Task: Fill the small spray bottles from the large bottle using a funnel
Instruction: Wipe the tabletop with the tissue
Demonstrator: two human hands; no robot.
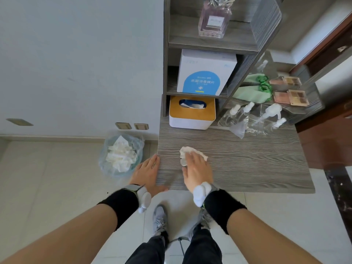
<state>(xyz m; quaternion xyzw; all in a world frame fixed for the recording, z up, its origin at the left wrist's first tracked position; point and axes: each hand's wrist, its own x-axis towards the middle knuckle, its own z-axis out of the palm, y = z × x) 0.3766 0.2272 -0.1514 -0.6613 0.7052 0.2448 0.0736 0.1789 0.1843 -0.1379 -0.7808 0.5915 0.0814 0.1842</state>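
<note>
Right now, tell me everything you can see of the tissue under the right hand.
The tissue is white, crumpled paper, lying flat on the grey wood-grain table near its front left area. The right hand presses on it palm down, fingers spread, covering its near half; the far edge and a corner to the right stick out. A greyish, possibly damp patch shows at its left edge. It lies apart from the tissue box and the bottles.

Both bare forearms wore black wristbands [122,202], each beside a grey strap carrying a white rounded sensor [144,199]. Lower down were dark trousers [150,250] and grey lace-up trainers [159,218].
</note>
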